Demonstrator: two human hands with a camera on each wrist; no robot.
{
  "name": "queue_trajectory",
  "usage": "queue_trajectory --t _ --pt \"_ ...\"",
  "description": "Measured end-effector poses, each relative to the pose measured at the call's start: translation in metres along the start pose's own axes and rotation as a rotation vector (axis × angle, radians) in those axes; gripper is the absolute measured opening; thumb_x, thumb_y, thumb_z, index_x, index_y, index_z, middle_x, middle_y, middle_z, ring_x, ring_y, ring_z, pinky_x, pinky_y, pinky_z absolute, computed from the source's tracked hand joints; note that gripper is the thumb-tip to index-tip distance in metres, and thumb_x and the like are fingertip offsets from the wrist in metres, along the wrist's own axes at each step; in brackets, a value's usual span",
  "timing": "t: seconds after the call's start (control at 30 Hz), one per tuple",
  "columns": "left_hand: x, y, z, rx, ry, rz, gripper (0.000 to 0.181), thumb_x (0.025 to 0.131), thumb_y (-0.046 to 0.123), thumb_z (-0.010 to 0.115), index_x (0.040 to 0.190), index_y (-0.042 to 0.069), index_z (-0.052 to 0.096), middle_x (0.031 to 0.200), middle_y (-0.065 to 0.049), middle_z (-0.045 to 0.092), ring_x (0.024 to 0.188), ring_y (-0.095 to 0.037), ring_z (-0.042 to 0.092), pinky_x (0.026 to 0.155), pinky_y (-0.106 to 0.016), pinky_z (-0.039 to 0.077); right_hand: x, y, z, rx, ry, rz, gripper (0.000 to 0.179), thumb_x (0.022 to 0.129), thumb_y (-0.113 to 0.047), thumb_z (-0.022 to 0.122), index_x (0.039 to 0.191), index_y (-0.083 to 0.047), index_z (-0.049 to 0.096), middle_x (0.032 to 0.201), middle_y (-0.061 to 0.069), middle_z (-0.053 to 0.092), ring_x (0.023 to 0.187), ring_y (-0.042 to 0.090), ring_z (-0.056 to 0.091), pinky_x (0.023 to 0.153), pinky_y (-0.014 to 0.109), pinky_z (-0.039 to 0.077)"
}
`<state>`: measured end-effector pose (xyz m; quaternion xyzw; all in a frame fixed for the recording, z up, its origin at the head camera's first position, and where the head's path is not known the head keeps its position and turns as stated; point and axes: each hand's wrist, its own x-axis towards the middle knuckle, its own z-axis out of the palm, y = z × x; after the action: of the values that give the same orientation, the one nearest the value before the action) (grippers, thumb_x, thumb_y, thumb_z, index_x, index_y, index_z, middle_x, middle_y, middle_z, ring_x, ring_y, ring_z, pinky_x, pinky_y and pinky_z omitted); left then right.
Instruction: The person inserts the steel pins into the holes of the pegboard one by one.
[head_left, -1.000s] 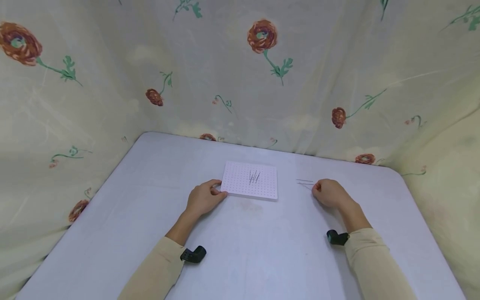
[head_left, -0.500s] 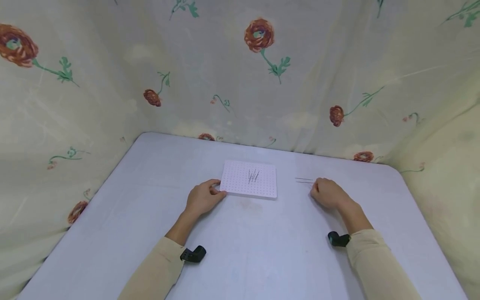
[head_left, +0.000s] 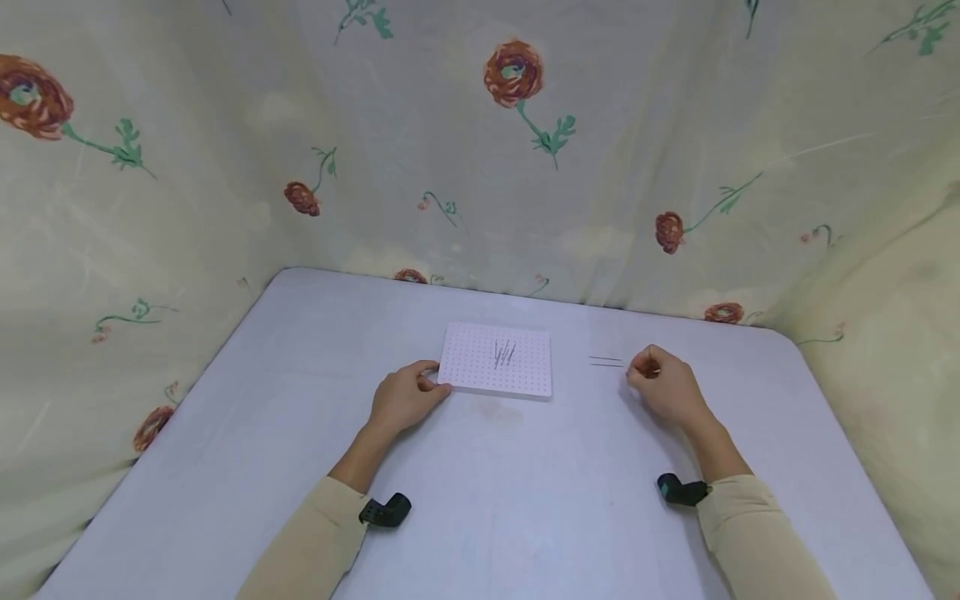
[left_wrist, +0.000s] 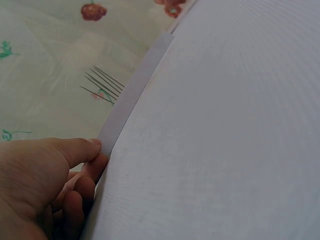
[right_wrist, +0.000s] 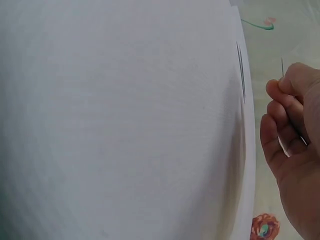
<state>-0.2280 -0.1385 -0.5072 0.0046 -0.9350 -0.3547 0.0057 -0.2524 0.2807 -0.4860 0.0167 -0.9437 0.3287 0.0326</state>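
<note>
A white board with rows of small holes (head_left: 465, 354) lies on the table, and several thin metal needles (head_left: 504, 354) stand up from it, slightly slanted. My left hand (head_left: 407, 393) grips the board's near left corner; the left wrist view shows the thumb (left_wrist: 82, 150) along its edge. To the right of the board, my right hand (head_left: 667, 387) is raised a little above the table. Between thumb and forefinger it pinches a thin needle (right_wrist: 282, 66), whose tip sticks out upward in the right wrist view. Two loose needles (head_left: 606, 361) lie side by side left of that hand.
A white table (head_left: 525, 517) spreads under both hands. Flower-printed curtains (head_left: 420, 125) hang behind it and along both sides. Each wrist carries a small black camera, the left one (head_left: 386, 510) and the right one (head_left: 681, 490).
My right hand has lifted off the table and shifted slightly right, with its thumb and forefinger now pinching a needle. The left hand keeps its hold on the board.
</note>
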Motion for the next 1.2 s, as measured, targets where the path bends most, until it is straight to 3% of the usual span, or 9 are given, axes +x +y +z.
queue_trajectory --t 0.23,0.63,0.93,1.07,1.2 --pt "0.0 -0.001 0.001 -0.002 -0.003 0.001 0.054 0.09 0.039 0.076 0.135 0.012 0.065 0.089 -0.001 0.078 0.077 -0.017 0.068 0.068 -0.031 0.047 -0.003 -0.005 0.0 0.001 -0.016 0.026 0.026 0.1 -0.024 0.062 0.118 -0.008 0.072 0.114 0.016 0.073 0.106 0.031 0.063 0.086 0.037 0.046" --pt "-0.002 0.002 -0.002 -0.005 0.001 0.008 0.053 0.089 0.038 0.077 0.134 0.011 0.066 0.089 -0.001 0.078 0.078 -0.017 0.068 0.069 -0.033 0.049 -0.002 -0.013 -0.003 0.047 -0.068 0.116 0.041 0.106 -0.04 0.05 0.12 -0.004 0.061 0.116 0.018 0.065 0.103 0.03 0.056 0.084 0.036 0.044" --pt "-0.001 0.001 -0.002 -0.004 0.001 0.008 0.053 0.089 0.038 0.077 0.134 0.012 0.066 0.088 0.0 0.078 0.077 -0.016 0.068 0.068 -0.031 0.047 0.0 -0.022 -0.007 0.191 0.024 0.132 0.031 0.103 -0.032 0.056 0.109 -0.003 0.061 0.125 0.019 0.071 0.115 0.031 0.066 0.075 0.012 0.048" --pt "-0.001 0.001 -0.002 -0.005 0.001 0.008 0.053 0.089 0.038 0.077 0.134 0.012 0.066 0.088 0.0 0.078 0.076 -0.016 0.067 0.066 -0.03 0.046 0.0 -0.025 -0.004 0.254 0.085 0.174 0.04 0.101 -0.039 0.063 0.117 -0.003 0.064 0.111 0.014 0.073 0.094 0.015 0.071 0.072 0.013 0.052" --pt "-0.001 0.002 -0.003 -0.009 -0.001 0.007 0.053 0.089 0.038 0.077 0.134 0.012 0.066 0.087 0.0 0.078 0.076 -0.015 0.067 0.066 -0.03 0.046 0.002 -0.03 0.002 0.313 0.121 0.199 0.041 0.098 -0.037 0.067 0.121 -0.003 0.068 0.107 0.009 0.074 0.08 -0.004 0.067 0.077 0.018 0.056"
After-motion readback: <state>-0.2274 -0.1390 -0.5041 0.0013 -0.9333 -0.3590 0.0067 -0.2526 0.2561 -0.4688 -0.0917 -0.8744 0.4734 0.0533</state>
